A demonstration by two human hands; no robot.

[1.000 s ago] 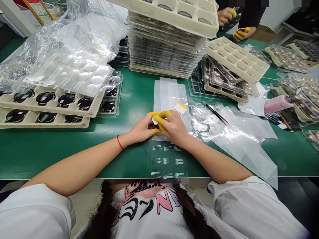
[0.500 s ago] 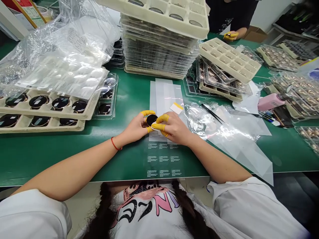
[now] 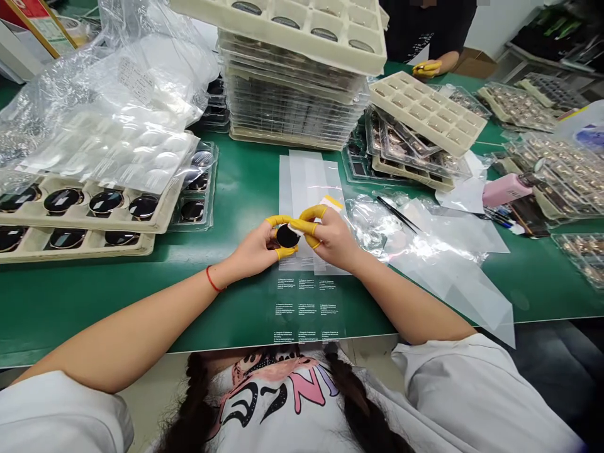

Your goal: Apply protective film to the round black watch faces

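The left hand (image 3: 252, 248) and right hand (image 3: 333, 239) meet above the green worktop (image 3: 70, 302), holding a round black disc (image 3: 287, 236) in the air between them, just over a clear printed film (image 3: 306, 308). The yellow-capped left fingers (image 3: 278, 220) curl around the disc's left edge, top and bottom, in a pinch. The yellow-capped right fingers (image 3: 311, 214) press together at its right edge, where a small pale tab (image 3: 296, 231) shows. A red string (image 3: 213, 279) circles the left wrist. To the left, beige trays (image 3: 94, 221) hold more black discs, partly under a plastic cushion sheet (image 3: 108, 151). Ahead stands a tall tray stack (image 3: 292, 107). To the right lie tweezers (image 3: 397, 214) on crumpled plastic (image 3: 438, 251), with a pink bottle (image 3: 504, 190) beyond. At the far edge of the worktop, a co-worker's hand (image 3: 427, 69) in yellow finger caps rests near more trays (image 3: 427, 110).
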